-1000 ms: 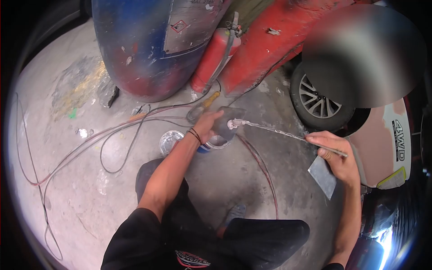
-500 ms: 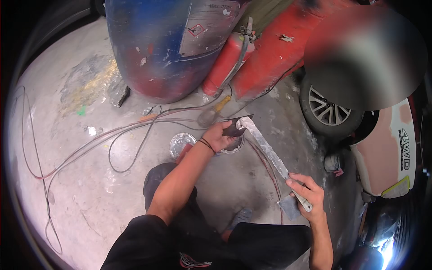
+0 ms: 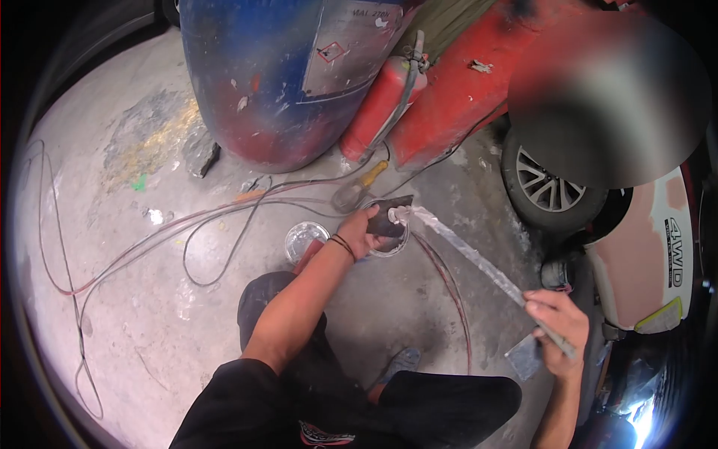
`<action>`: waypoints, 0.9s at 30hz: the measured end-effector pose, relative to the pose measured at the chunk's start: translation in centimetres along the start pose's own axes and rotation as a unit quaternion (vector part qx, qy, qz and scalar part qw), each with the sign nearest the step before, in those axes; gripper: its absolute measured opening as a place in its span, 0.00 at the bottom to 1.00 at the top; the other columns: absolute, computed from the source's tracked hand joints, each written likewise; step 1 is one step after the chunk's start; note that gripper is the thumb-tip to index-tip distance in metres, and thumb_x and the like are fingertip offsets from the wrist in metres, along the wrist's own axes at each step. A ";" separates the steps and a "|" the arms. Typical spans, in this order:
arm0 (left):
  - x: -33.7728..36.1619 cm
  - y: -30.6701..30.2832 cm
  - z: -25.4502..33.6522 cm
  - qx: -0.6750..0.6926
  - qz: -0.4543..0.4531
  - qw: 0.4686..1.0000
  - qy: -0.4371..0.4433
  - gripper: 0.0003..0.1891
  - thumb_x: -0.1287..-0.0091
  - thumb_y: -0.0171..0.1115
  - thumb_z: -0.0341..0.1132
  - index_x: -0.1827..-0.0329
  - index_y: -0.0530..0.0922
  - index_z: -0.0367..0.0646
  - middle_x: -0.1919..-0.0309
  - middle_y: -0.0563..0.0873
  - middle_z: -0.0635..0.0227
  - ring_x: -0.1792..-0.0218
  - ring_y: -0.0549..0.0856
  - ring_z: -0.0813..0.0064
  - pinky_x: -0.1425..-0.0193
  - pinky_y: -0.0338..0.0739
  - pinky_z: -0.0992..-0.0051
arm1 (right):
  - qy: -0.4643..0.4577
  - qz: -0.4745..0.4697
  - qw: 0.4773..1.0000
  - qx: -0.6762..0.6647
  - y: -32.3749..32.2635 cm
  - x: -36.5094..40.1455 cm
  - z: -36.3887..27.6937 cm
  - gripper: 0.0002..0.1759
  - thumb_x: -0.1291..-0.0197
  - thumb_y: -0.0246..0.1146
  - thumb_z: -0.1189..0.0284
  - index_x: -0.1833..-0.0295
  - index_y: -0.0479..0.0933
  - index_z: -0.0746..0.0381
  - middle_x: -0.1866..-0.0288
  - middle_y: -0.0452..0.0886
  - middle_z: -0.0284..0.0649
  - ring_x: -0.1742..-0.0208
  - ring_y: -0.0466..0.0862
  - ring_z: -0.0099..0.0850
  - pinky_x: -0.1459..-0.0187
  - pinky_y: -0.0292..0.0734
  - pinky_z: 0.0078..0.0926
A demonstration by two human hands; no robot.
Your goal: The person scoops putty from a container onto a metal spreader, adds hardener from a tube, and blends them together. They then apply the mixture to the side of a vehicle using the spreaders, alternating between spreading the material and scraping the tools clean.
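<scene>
My left hand [image 3: 362, 233] grips a dark flat spreader plate [image 3: 383, 221], with a dab of pale filler paste [image 3: 399, 215] near its right end. Closed around the lower end of a long flat mixing stick [image 3: 475, 258] is my right hand [image 3: 559, 323]. The stick is smeared with whitish paste, and its far tip touches or nearly touches the dab. A thin grey square spreader [image 3: 525, 359] sticks out below my right fingers, seemingly held in that hand too. Under the plate stands an open round tin [image 3: 389, 254], partly hidden. A silvery round lid or shallow tin [image 3: 305, 241] lies left of it.
A big blue drum [image 3: 269, 82], a red fire extinguisher [image 3: 374, 108] and a red panel [image 3: 456, 97] stand ahead. Hoses and cables [image 3: 202, 217] cross the floor near a yellow-handled tool [image 3: 366, 179]. At right are a car wheel [image 3: 550, 179] and a "4WD" panel [image 3: 643, 254].
My right hand has moved right, taking the stick and grey spreader along. The stick's tip has shifted slightly right and down. My left hand with the dark plate has barely moved.
</scene>
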State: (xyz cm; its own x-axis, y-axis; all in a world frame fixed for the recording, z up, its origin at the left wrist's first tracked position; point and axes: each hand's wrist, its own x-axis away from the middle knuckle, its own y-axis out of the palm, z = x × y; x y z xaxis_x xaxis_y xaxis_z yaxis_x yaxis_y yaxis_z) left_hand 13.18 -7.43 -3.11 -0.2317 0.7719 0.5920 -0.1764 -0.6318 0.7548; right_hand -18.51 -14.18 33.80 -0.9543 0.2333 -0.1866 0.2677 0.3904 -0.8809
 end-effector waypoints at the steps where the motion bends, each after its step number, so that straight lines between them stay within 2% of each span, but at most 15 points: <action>1: 0.4 0.0 0.4 0.016 0.010 1.000 0.016 0.14 0.14 0.63 0.44 0.35 0.84 0.47 0.44 0.94 0.67 0.48 0.93 0.71 0.53 0.85 0.68 | -0.006 0.000 1.000 -0.022 -0.3 -0.7 0.3 0.19 0.31 0.75 0.71 0.37 0.91 0.64 0.41 0.92 0.54 0.45 0.93 0.42 0.46 0.88 0.33; 3: 1.1 -0.1 1.9 0.045 0.034 0.997 0.049 0.14 0.13 0.62 0.44 0.35 0.84 0.46 0.44 0.94 0.68 0.48 0.93 0.68 0.51 0.87 0.66 | 0.016 0.014 0.999 -0.045 0.3 -1.5 1.7 0.18 0.27 0.72 0.69 0.37 0.90 0.66 0.41 0.92 0.53 0.44 0.92 0.42 0.41 0.85 0.33; 6: 3.3 0.0 3.8 0.182 -0.008 0.975 0.124 0.14 0.12 0.60 0.43 0.36 0.84 0.44 0.44 0.93 0.67 0.46 0.93 0.65 0.42 0.88 0.64 | 0.081 -0.002 0.993 -0.088 2.6 -2.7 5.8 0.20 0.24 0.70 0.66 0.37 0.89 0.70 0.43 0.92 0.51 0.42 0.90 0.41 0.38 0.81 0.32; 7: 4.5 0.5 4.4 0.194 -0.021 0.970 0.144 0.15 0.12 0.59 0.42 0.37 0.84 0.41 0.44 0.93 0.63 0.39 0.91 0.57 0.31 0.85 0.56 | 0.113 -0.018 0.988 -0.105 3.9 -3.6 7.1 0.21 0.24 0.70 0.65 0.37 0.89 0.70 0.43 0.92 0.51 0.42 0.90 0.41 0.38 0.81 0.32; 10: 7.7 0.3 4.9 0.204 -0.095 0.962 0.155 0.16 0.11 0.58 0.43 0.39 0.84 0.38 0.43 0.93 0.58 0.35 0.88 0.51 0.27 0.82 0.49 | 0.154 -0.001 0.974 -0.165 12.0 -7.2 12.8 0.26 0.20 0.68 0.57 0.35 0.88 0.70 0.45 0.92 0.52 0.45 0.91 0.41 0.41 0.82 0.33; 11: 7.5 -0.6 4.9 0.228 -0.189 0.941 0.161 0.17 0.11 0.56 0.43 0.44 0.85 0.36 0.42 0.92 0.53 0.27 0.83 0.43 0.21 0.77 0.43 | 0.210 -0.044 0.973 -0.080 14.4 -9.0 14.3 0.27 0.20 0.68 0.55 0.35 0.88 0.70 0.48 0.93 0.52 0.47 0.91 0.39 0.42 0.83 0.35; 12: 7.9 -0.7 4.8 0.237 -0.233 0.929 0.160 0.18 0.11 0.55 0.43 0.46 0.85 0.37 0.41 0.92 0.52 0.24 0.81 0.42 0.19 0.75 0.43 | 0.263 -0.085 0.961 0.005 16.7 -10.2 15.7 0.28 0.19 0.67 0.53 0.35 0.88 0.70 0.51 0.93 0.51 0.49 0.91 0.37 0.43 0.84 0.36; 14: 9.0 -0.3 4.8 0.255 -0.325 0.897 0.157 0.18 0.11 0.54 0.43 0.48 0.85 0.37 0.40 0.92 0.51 0.19 0.77 0.41 0.14 0.70 0.43 | 0.312 -0.066 0.945 0.071 21.5 -10.7 18.4 0.29 0.21 0.69 0.51 0.36 0.88 0.69 0.56 0.94 0.50 0.51 0.92 0.36 0.43 0.85 0.40; 15: 8.8 -0.5 4.7 0.256 -0.384 0.873 0.156 0.22 0.08 0.48 0.47 0.40 0.84 0.36 0.32 0.87 0.48 0.16 0.72 0.38 0.10 0.66 0.41 | 0.301 -0.036 0.953 -0.001 23.7 -9.8 19.6 0.28 0.20 0.70 0.54 0.35 0.88 0.69 0.59 0.93 0.47 0.55 0.89 0.32 0.47 0.83 0.37; 16: 8.8 -0.2 4.7 0.251 -0.387 0.873 0.160 0.22 0.09 0.49 0.46 0.43 0.84 0.36 0.30 0.86 0.47 0.15 0.71 0.38 0.09 0.64 0.41 | 0.287 -0.005 0.955 -0.071 25.7 -8.2 20.6 0.26 0.20 0.70 0.56 0.34 0.87 0.68 0.61 0.91 0.44 0.58 0.87 0.29 0.52 0.82 0.33; 18: 9.2 0.6 4.2 0.240 -0.392 0.873 0.162 0.21 0.10 0.50 0.45 0.49 0.86 0.37 0.26 0.84 0.45 0.13 0.67 0.38 0.07 0.61 0.39 | 0.281 0.024 0.943 -0.175 26.4 -5.8 19.0 0.24 0.22 0.73 0.59 0.33 0.87 0.67 0.67 0.88 0.40 0.65 0.82 0.24 0.59 0.79 0.30; 19: 9.5 1.2 3.8 0.225 -0.368 0.887 0.168 0.20 0.12 0.53 0.44 0.57 0.86 0.39 0.20 0.78 0.43 0.10 0.62 0.37 0.05 0.56 0.38 | 0.290 0.024 0.933 -0.210 25.4 -5.3 15.4 0.24 0.24 0.75 0.59 0.34 0.88 0.66 0.70 0.86 0.39 0.68 0.80 0.23 0.62 0.77 0.29; 20: 9.6 1.7 3.2 0.212 -0.367 0.891 0.162 0.20 0.13 0.53 0.44 0.58 0.86 0.40 0.18 0.75 0.43 0.10 0.61 0.37 0.05 0.56 0.37 | 0.302 0.026 0.921 -0.244 24.4 -5.1 12.3 0.24 0.26 0.77 0.60 0.34 0.88 0.64 0.72 0.84 0.38 0.70 0.78 0.22 0.65 0.75 0.28; 23: 9.9 3.4 0.7 0.179 -0.349 0.913 0.110 0.22 0.12 0.53 0.46 0.62 0.83 0.41 0.10 0.64 0.43 0.09 0.57 0.35 0.05 0.53 0.36 | 0.236 0.104 0.949 -0.182 22.2 -5.2 8.9 0.21 0.33 0.82 0.66 0.39 0.88 0.63 0.77 0.74 0.33 0.74 0.69 0.18 0.71 0.64 0.26; 27: 9.4 5.6 -4.5 0.083 -0.399 0.913 0.030 0.25 0.11 0.51 0.51 0.64 0.82 0.46 0.09 0.64 0.44 0.10 0.59 0.36 0.07 0.55 0.37 | 0.336 0.195 0.899 -0.200 20.3 -3.1 9.7 0.22 0.38 0.84 0.65 0.43 0.88 0.61 0.77 0.74 0.32 0.74 0.71 0.20 0.71 0.66 0.29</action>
State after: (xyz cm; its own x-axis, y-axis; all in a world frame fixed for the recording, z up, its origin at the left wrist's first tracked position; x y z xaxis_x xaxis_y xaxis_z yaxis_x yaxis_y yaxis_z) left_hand 5.74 -4.02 5.40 -0.1467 0.9730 -0.1780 -0.1654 0.1532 0.9743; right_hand -11.47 -15.63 12.30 -0.5169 0.8557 -0.0238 0.7196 0.4192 -0.5535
